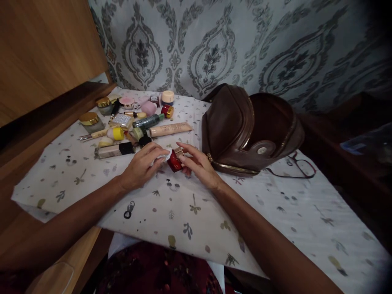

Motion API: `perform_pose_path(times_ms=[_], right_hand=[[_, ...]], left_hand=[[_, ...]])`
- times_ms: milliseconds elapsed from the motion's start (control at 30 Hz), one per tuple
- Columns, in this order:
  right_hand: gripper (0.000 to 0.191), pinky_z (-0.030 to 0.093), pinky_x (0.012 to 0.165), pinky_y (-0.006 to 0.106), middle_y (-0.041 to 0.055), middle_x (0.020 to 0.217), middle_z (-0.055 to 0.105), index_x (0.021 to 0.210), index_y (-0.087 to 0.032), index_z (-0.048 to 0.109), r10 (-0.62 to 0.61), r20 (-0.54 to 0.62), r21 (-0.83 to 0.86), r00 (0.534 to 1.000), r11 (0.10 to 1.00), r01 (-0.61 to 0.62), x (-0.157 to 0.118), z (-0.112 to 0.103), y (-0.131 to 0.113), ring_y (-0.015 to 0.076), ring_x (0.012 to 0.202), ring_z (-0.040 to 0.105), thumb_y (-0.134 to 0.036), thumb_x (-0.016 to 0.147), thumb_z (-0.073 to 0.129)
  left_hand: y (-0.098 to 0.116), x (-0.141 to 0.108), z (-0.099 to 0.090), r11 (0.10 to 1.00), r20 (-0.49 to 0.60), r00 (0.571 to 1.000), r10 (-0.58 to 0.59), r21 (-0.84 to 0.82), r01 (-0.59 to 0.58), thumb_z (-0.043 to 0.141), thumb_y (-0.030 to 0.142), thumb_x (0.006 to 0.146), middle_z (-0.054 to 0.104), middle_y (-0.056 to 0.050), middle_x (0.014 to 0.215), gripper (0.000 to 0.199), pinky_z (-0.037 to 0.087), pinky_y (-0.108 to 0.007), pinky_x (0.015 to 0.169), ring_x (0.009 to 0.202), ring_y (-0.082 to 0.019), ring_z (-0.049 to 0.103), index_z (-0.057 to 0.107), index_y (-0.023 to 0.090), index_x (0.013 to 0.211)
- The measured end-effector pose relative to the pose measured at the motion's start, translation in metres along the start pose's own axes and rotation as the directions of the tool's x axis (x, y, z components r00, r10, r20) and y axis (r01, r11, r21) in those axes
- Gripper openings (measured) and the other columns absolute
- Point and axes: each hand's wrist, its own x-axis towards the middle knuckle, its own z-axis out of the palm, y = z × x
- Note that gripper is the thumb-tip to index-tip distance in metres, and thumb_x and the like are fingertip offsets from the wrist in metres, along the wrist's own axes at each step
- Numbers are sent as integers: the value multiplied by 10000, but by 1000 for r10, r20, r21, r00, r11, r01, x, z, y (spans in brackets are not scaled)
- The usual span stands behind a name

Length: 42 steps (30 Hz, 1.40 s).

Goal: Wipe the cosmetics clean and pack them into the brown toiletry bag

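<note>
Near the middle of the cloth, my right hand (197,165) has its fingers closed round a small red jar (174,162) with a shiny gold-coloured lid. The jar is tilted. My left hand (142,165) pinches a white wipe or tissue (166,154) against the jar's left side. Just beyond my left hand lie a clear bottle with a black cap (114,150) and a beige tube (170,129).
Several cosmetics, among them a gold-lidded jar (92,121) and a green bottle (148,121), lie at the back left. An open brown bag (228,126) stands to the right, with eyeglasses (306,168) beside it. A wooden cabinet (49,53) rises at the left.
</note>
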Motion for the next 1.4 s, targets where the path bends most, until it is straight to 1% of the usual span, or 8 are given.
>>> perform_pose_path(times_ms=[67,167,400,767,867,1033,1200,1400], right_hand=[[617,462,469,209,41,1069,587,1392,-263,524,-39,30,18,999,999,39,0,-1,1,71,585,575,-492,841,682],[584,441,439,209,27,1005,590,1350,-254,554,-64,17,13,998,998,64,1,0,2,68,548,558,-520,843,671],[482,399,478,227,7,726,599,1087,-180,666,-112,-148,-140,983,986,91,3,8,0,132,606,563,-595,850,605],[463,409,499,226,16,824,608,919,-184,608,-88,-172,-147,981,987,63,1,12,-6,116,610,542,-641,860,557],[471,403,486,220,17,843,613,994,-188,620,-67,-142,-106,988,993,52,0,11,-6,114,615,548,-636,860,567],[580,423,487,223,6,891,602,1351,-249,554,-67,-58,-49,996,997,64,0,3,-2,100,602,537,-534,853,641],[609,473,497,239,18,920,614,1378,-242,552,-25,5,3,1000,1000,25,1,-1,1,100,590,553,-522,847,656],[594,439,426,218,-4,811,602,1284,-233,577,-76,-36,-21,996,997,75,2,4,4,89,514,533,-608,829,654]], left_hand=[[0,0,0,1000,-4,1000,-1,-3,1,493,156,978,601,-71,982,202,521,-299,812,923,-159,596,622,160,1133],[3,0,0,1000,-13,1000,-2,-15,1,495,160,978,598,-69,975,198,517,-297,802,914,-158,593,624,159,1128],[11,1,1,996,-6,997,72,57,-71,500,138,966,594,-72,970,208,511,-304,791,898,-167,572,601,153,1148],[17,-2,6,932,37,967,250,261,-251,492,125,966,614,-95,1002,229,520,-320,768,893,-188,569,559,162,1182],[19,-1,6,940,43,968,246,232,-249,506,108,957,618,-105,995,219,525,-323,774,900,-192,569,564,144,1164],[11,-1,3,987,16,993,115,108,-116,500,137,969,609,-85,987,212,522,-310,784,899,-172,572,584,159,1162],[5,-1,2,998,-4,999,37,54,-36,501,135,969,597,-76,982,218,515,-303,791,910,-163,576,602,156,1161],[4,-1,1,999,-19,999,33,43,-32,489,151,973,596,-78,987,230,513,-317,785,901,-171,572,612,170,1166]])
